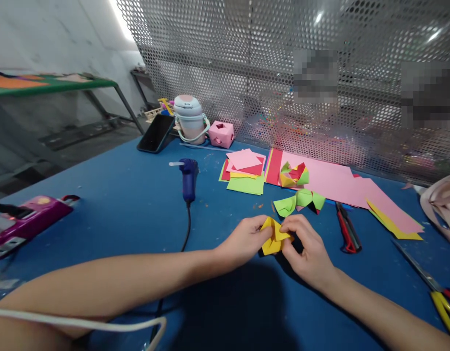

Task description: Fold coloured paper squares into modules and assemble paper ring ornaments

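Table: blue.
Left hand, right hand: pinching yellow paper (right of glue gun).
Yellow paper: flimsy, we judge; hold edges.

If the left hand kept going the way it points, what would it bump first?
The left hand pinches the yellow folded paper, so that comes first; just beyond, probably the right hand.

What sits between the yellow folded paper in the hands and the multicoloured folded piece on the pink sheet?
In the head view, a green folded paper piece lies on the blue table just beyond the yellow folded paper.
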Motion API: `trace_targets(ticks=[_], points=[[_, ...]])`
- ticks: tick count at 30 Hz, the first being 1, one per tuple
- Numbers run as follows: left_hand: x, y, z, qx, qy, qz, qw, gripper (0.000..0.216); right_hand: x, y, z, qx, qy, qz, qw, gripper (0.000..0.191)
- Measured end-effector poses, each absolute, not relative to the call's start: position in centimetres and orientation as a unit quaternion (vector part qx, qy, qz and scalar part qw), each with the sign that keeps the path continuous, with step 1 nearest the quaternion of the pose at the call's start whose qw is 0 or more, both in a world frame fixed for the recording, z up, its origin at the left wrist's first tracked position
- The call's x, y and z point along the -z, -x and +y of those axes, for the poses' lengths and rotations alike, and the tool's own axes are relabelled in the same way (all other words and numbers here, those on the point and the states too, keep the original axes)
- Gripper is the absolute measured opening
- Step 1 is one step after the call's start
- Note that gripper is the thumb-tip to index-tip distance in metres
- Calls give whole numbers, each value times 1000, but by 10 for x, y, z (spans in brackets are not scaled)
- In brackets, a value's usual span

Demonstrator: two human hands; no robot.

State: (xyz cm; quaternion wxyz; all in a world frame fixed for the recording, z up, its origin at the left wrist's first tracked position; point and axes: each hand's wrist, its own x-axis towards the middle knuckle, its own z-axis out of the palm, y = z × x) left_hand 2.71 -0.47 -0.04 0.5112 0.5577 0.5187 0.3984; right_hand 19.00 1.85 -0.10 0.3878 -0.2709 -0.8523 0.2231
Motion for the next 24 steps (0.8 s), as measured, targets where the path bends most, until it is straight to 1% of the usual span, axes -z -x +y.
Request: trace_targets(ticks=[4, 9, 14, 19, 24], points=[[0, -27, -4, -381, -580, 519, 499, 19, 1, -191, 19, -248, 284, -849, 370, 11], [1, -25, -3, -370, -585, 512, 508, 16, 6, -190, 21, -260, 333, -825, 376, 4], [-2, -23, -4, -379, -584, 498, 517, 13, 6, -190, 23, -259, 339, -829, 361, 7], [0, -25, -6, -381, -577, 499, 522, 12, 5, -190, 22, -250, 333, -830, 370, 7], [5, -29, -6, -397, -547, 477, 562, 20, 7, -190, 22, -239, 323, -834, 378, 7]])
